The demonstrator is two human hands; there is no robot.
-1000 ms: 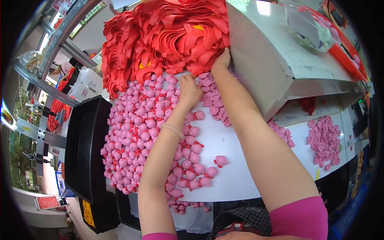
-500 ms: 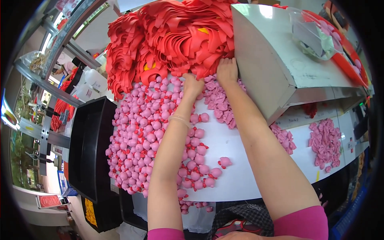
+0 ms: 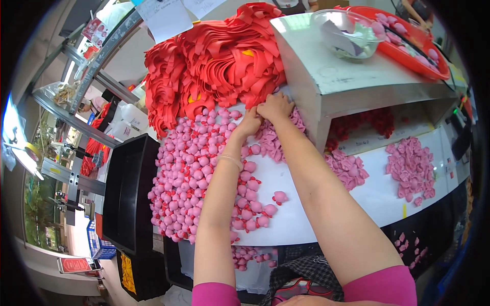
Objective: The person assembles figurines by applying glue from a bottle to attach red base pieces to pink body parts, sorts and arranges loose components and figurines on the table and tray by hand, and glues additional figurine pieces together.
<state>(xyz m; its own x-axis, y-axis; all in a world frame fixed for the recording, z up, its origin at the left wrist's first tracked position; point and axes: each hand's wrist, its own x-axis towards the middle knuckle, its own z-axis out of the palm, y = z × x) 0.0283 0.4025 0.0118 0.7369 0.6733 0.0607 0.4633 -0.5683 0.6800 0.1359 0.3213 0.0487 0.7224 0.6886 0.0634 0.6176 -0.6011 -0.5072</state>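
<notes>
Both hands meet at the lower right edge of a tall heap of flat red soft pieces (image 3: pixel 219 66). My left hand (image 3: pixel 249 124) has its fingers bent together against the lowest red pieces; what it grips is hidden. Right beside it, my right hand (image 3: pixel 275 108) is curled, thumb side toward the left hand, and its contents do not show. Below them lies a pile of crumpled pink pieces (image 3: pixel 271 142), partly under my right forearm. A broad spread of round pink pieces with small red parts (image 3: pixel 184 168) covers the table left of my left forearm.
A metal stand (image 3: pixel 326 66) on the right carries a clear bowl (image 3: pixel 347 43) and a red tray (image 3: pixel 421 58) with pink pieces. Red pieces (image 3: pixel 367 125) lie beneath it. More pink piles (image 3: pixel 411 168) sit farther right. A black bin (image 3: pixel 130 194) stands at the left.
My right hand has moved left, away from the metal stand, and now sits against my left hand. The whole view has shifted, showing more of the stand's underside.
</notes>
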